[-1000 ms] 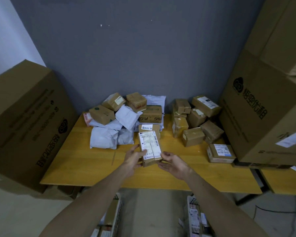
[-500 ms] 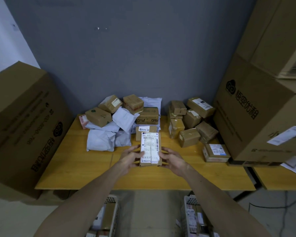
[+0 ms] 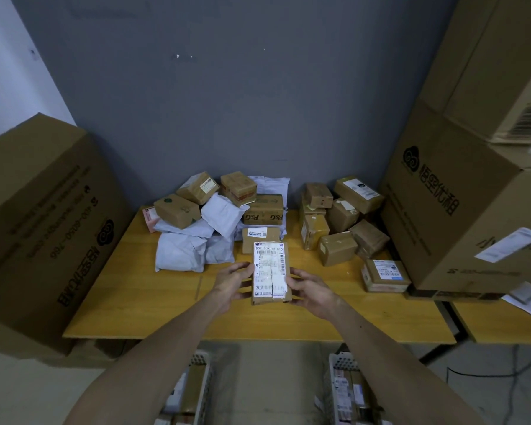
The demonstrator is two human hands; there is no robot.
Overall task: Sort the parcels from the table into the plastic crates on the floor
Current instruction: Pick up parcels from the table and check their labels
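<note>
Head view: I've got one flat brown parcel (image 3: 270, 273) in both hands, label side up towards me. Left hand (image 3: 232, 282) is curled round its 9 o'clock edge, right hand (image 3: 311, 289) round its 3 o'clock edge. It sits over the front-centre of the counter (image 3: 129, 302) and looks lifted off it.

The rest waits at the back: white mailers (image 3: 181, 251) at 11 o'clock of the parcel with boxes stacked on them, brown boxes (image 3: 337, 248) at 2 o'clock.

Risks from here:
- Wrong crate. Sorting probably hangs on the label, and a seam runs down its middle. Misread = missort.
- Drop. Left crate (image 3: 201, 378) is at 7 o'clock, right crate (image 3: 334, 372) at 5, with bare floor between. Letting go of one side early on the way down could put the parcel in that gap.
- The 11 o'clock stack looks loose, boxes on soft mailers. A bump could slide it.

Can't see / can't tell:
- Both crates are cut off by the frame's bottom edge and partly covered by my forearms. Some parcels are inside, but how full they are is unknown.
- No visible marking says which crate takes what.
- Label print is too small to read, apart from a row of digits at the top.
- My fingers under the parcel are hidden, so I can't judge grip depth.
- Large cartons (image 3: 43, 225) at 9 and 3 o'clock block the counter ends.
</note>
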